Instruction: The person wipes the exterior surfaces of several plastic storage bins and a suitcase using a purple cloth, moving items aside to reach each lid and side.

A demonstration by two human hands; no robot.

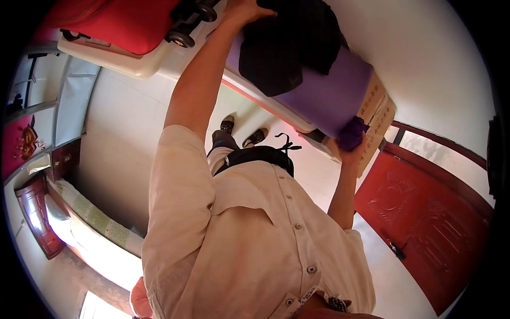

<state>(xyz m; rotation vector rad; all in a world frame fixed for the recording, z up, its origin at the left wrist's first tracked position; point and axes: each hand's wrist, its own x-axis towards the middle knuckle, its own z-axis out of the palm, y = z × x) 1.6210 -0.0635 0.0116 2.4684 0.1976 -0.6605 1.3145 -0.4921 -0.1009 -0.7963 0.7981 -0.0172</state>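
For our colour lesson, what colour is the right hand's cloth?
The cloth is dark purple; head view.

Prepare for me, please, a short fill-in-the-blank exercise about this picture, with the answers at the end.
1. The right hand holds a crumpled cloth whose colour is ____.
2. The loose fabric at the left hand is ____ in colour.
3. The red suitcase at the upper left has round black ____.
4. The red door is on the ____ side of the picture.

Missing words: purple; black; wheels; right.
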